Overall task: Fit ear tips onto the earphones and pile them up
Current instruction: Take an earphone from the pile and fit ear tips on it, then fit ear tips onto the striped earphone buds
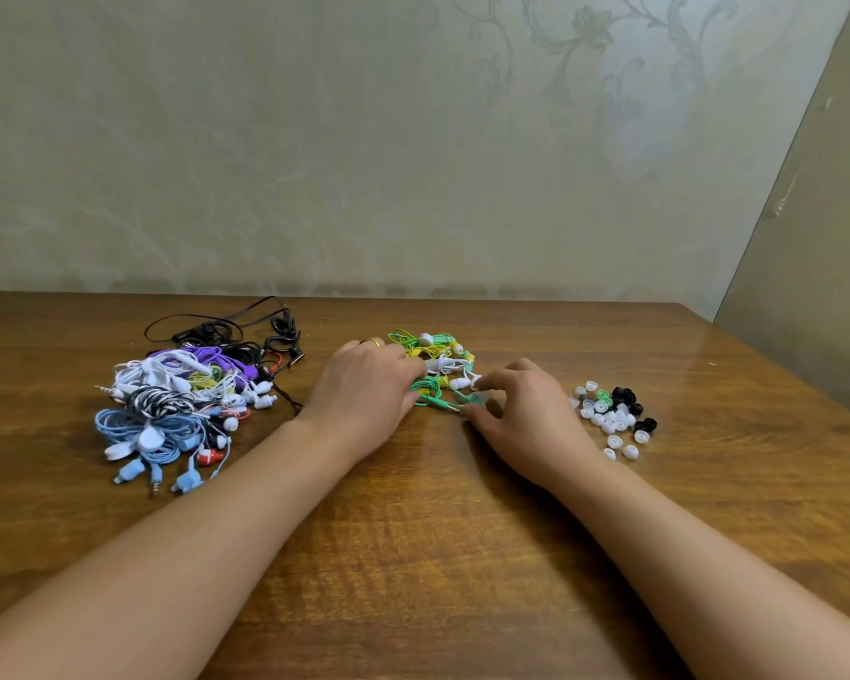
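Bare forearms reach up from the bottom corners across the wooden table (413,557) to mid-frame. Left hand (364,390), a ring on one finger, lies with curled fingers on the green and yellow earphones (433,358) at centre; whether it grips them cannot be told. Right hand (516,409), just right of that small heap, pinches a green cable (467,399) between thumb and fingertips. Loose ear tips (609,417), white, green and black, lie just right of the right hand. At left sits a bigger pile of earphones (182,404), well apart from both hands.
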